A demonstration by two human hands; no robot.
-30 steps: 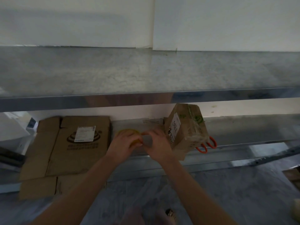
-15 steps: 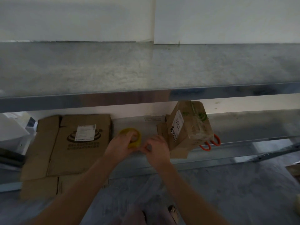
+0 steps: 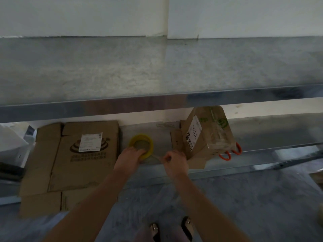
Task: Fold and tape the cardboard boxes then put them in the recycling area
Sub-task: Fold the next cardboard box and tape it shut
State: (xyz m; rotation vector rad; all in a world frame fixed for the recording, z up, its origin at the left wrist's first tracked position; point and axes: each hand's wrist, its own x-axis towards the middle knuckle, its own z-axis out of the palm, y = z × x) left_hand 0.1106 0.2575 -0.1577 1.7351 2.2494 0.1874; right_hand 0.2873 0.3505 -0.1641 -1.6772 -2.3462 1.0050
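Fingers point(image 3: 138, 152) of the left hand point(image 3: 129, 159) curl over the near rim of the yellow tape roll point(image 3: 142, 145), their tips hooked into its core. From where I stand that grip looks meant to steady the roll against the lower metal shelf point(image 3: 262, 137) while tape is drawn off it. At three o'clock from the roll, the right hand point(image 3: 174, 161) pinches the free end of a pale strip of tape point(image 3: 156, 157) between thumb and curled fingers. The strip stretches taut between the two hands, which suggests a working length is being pulled out. A flattened cardboard box point(image 3: 83, 154) lies just beside the roll at nine o'clock, shipping label up and its near end hanging over the shelf edge. It is folded flat, but I can see no fresh tape on it. At two o'clock from the right hand, close by, a small labelled box point(image 3: 209, 137) stands tilted, already wrapped in tape. Orange scissor handles point(image 3: 230, 154) poke out at its five o'clock, within easy reach for cutting the strip. I judge the taping step is only beginning.
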